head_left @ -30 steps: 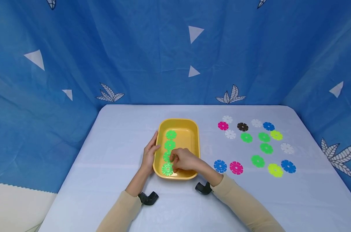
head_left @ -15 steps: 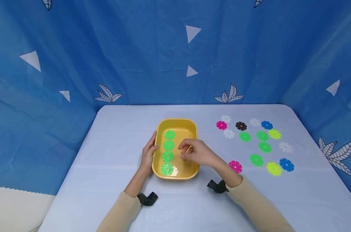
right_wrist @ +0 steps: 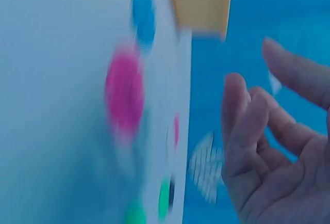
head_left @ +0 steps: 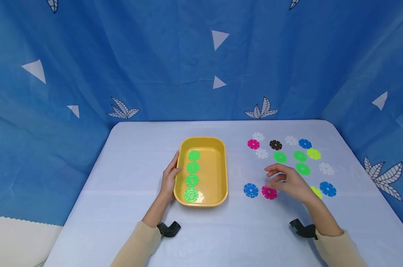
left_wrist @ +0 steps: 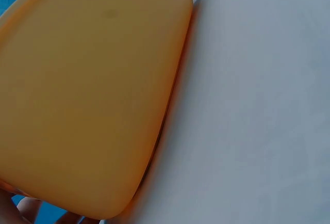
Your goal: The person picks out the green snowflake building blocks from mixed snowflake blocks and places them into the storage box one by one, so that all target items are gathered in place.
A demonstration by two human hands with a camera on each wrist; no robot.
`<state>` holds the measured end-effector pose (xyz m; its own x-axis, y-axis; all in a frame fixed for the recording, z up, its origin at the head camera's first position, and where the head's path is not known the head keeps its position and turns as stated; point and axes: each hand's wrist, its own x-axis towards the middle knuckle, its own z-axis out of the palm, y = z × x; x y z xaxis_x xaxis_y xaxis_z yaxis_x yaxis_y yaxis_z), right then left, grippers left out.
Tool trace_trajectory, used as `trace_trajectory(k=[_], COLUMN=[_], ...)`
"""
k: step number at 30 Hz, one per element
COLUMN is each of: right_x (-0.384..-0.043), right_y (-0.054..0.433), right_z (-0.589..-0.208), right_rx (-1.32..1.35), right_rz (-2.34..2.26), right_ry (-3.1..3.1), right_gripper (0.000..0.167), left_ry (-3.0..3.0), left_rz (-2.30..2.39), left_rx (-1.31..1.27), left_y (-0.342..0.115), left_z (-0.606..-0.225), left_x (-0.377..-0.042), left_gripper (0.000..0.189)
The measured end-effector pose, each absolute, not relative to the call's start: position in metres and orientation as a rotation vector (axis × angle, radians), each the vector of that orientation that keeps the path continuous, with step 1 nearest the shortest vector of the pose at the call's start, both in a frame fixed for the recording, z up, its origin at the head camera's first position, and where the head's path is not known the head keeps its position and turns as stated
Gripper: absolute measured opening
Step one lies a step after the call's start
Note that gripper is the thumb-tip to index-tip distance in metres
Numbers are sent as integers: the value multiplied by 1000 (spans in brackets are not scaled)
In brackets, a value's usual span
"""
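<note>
A yellow tray [head_left: 216, 172] stands left of the table's middle, with several green notched plastic discs [head_left: 193, 168] in a column along its left side. My left hand [head_left: 168, 181] holds the tray's left side, thumb over the rim; the tray's outer wall [left_wrist: 93, 95] fills much of the left wrist view. Over the loose discs to the right, my right hand [head_left: 289, 182] has loosely bent fingers with nothing between them. Its fingertips overlap a pink disc [head_left: 269, 193] in the head view. A blue disc [head_left: 250, 190] lies between that one and the tray.
Farther back on the right lie more discs: white [head_left: 326, 168], green [head_left: 303, 169], black [head_left: 276, 145], blue [head_left: 327, 189] and yellow [head_left: 313, 154]. A second yellow disc [head_left: 316, 191] is partly behind the right hand. Blue cloth [head_left: 175, 74] hangs behind the white table [head_left: 148, 141].
My right hand has left the green discs in the tray and moved right, out over the loose discs, covering a green one there. The left hand stays at the tray.
</note>
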<state>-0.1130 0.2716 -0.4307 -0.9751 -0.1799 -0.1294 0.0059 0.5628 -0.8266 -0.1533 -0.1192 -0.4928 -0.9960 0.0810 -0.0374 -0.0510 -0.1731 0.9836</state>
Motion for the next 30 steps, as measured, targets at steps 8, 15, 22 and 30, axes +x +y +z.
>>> trace_trajectory(k=[8,15,22,30], right_x=[-106,-104,-106,-104], right_y=[351,365,364,365], right_z=[-437,-451,-461,-467], right_rx=[-148,-80,5,44], right_rz=[-1170,-1205,-1155,-1090], right_ry=[2689,2695,2716,2743], right_gripper=[56,56,62,66], left_ry=[1986,1981,1968,1976], left_rz=[2332,2337,2343,2337], left_rx=[24,22,18,38], left_y=[-121,-123,-121,-119], left_z=[-494,-493,-493,-492], left_x=[-152,-152,-152,-153], left_gripper=[60,61,61,60])
